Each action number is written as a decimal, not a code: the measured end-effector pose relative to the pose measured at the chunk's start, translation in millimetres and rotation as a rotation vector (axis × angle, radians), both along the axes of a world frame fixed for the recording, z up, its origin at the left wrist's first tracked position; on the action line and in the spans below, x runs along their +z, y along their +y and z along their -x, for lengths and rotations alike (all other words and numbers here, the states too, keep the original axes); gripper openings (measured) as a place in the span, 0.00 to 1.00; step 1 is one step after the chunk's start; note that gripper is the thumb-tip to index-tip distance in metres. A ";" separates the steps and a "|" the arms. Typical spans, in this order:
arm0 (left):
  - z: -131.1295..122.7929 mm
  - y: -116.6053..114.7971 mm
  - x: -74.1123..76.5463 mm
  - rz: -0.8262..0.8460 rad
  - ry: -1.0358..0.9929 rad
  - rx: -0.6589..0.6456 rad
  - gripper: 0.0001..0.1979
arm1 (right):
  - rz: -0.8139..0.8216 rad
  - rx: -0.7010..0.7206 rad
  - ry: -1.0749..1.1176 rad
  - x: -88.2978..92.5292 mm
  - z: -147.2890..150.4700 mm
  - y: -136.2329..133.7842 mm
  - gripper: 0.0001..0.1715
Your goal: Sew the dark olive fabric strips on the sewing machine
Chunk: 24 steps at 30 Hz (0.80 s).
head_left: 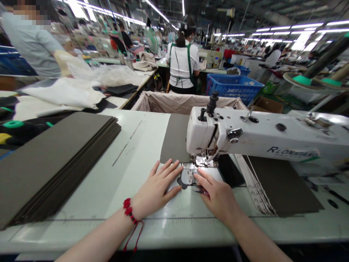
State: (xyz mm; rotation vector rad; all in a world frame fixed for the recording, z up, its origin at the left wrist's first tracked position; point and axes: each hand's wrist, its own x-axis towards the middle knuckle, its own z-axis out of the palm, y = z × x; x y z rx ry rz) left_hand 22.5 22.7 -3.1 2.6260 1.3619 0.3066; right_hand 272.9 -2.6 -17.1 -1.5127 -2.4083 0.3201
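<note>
Grey-brown flat panel (176, 140) lies at the white metal sewing machine's (256, 133) left, just beyond your left hand (160, 182), fingers spread, released; your right hand (218, 196) half-curls around a small dark pointed tool (199, 190).

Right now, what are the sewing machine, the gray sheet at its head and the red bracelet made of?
The sewing machine looks like painted metal: smooth, white and glossy, with silver parts at its head. The gray sheet could be fabric or imitation leather; it looks matte and flat, so I can't tell. The red bracelet seems knotted cord, with loose ends hanging and small dark beads.
</note>
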 end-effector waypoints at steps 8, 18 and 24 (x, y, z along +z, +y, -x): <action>0.5 -0.2 -1.3 0.000 -0.007 -0.009 0.29 | 0.006 -0.001 0.004 3.9 1.3 -0.3 0.33; 0.8 -0.4 -1.8 0.004 0.001 0.003 0.29 | 0.009 -0.001 0.005 4.7 0.7 -0.2 0.34; -0.7 -0.7 -2.8 -0.039 -0.017 0.032 0.32 | 0.004 -0.016 0.019 5.8 2.1 -0.8 0.32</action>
